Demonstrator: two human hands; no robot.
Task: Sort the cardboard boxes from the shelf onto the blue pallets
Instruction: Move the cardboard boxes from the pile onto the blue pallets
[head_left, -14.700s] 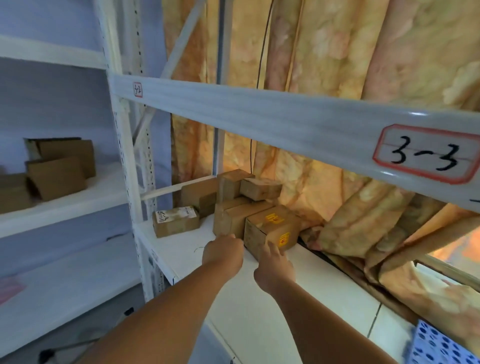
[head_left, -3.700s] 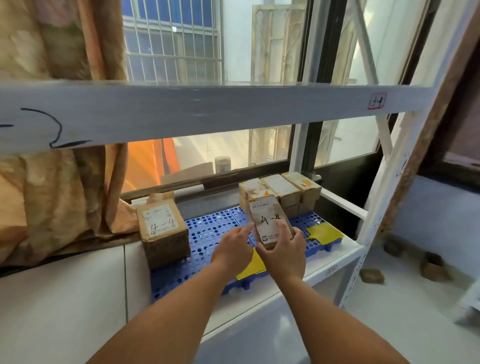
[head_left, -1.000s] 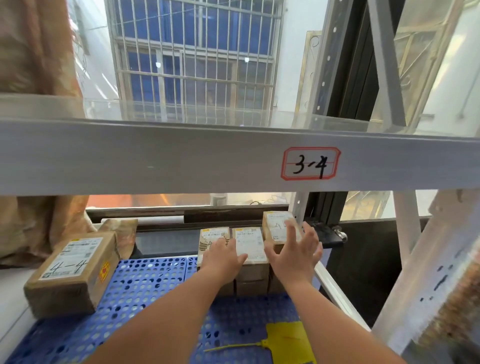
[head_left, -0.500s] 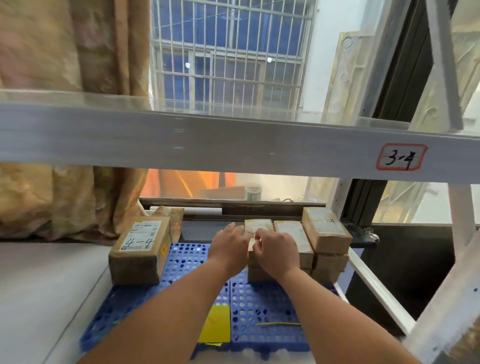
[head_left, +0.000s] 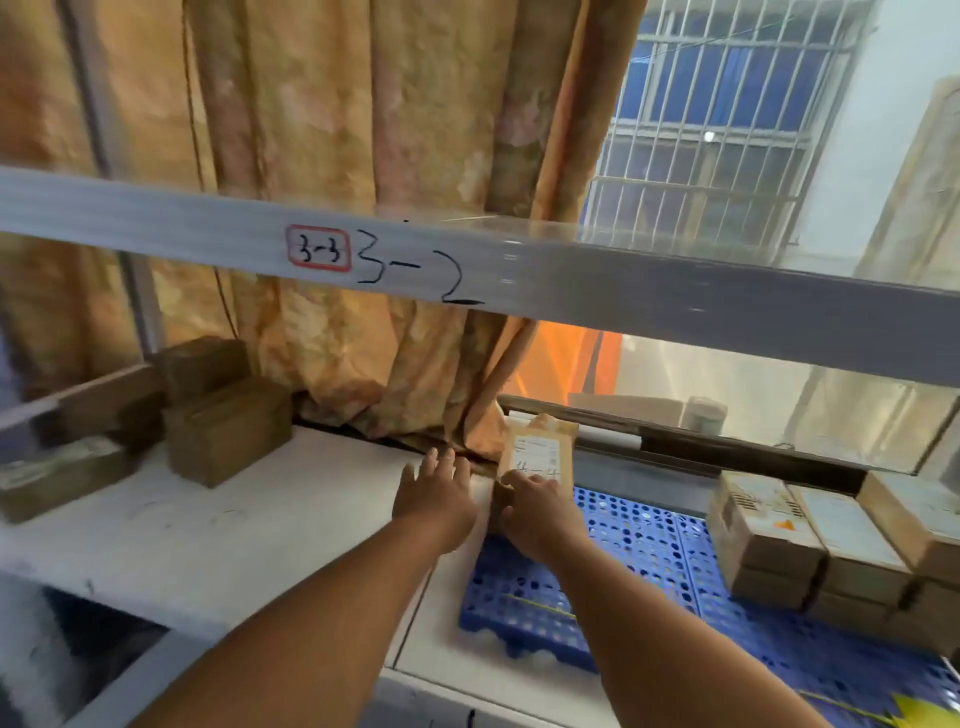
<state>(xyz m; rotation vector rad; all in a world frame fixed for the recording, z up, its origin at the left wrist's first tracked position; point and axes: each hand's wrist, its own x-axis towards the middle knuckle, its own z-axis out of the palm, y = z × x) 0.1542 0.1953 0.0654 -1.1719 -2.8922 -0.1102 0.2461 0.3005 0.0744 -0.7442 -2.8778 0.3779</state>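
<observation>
Far to my left, some brown boxes (head_left: 223, 431) sit in a little pile on the white shelf (head_left: 249, 525), near the yellow curtain (head_left: 363, 156). Above them runs the grey shelf bar (head_left: 519, 270), with a red-edged label (head_left: 318, 249) that reads 3-3 and big black marks written next to it. My left hand (head_left: 434, 499) reaches out over the shelf with its fingers spread apart, and its grip holds nothing. Just beside it, my right hand (head_left: 540, 512) rests on the near end of a labelled box (head_left: 537, 452); its fingers curl on the box, but I cannot tell if the grip is tight. That box stands at the left back corner of the blue pallet (head_left: 639, 540), up against the curtain. Farther right on the pallet, a stack of boxes (head_left: 815, 540) sits close together in two layers.
</observation>
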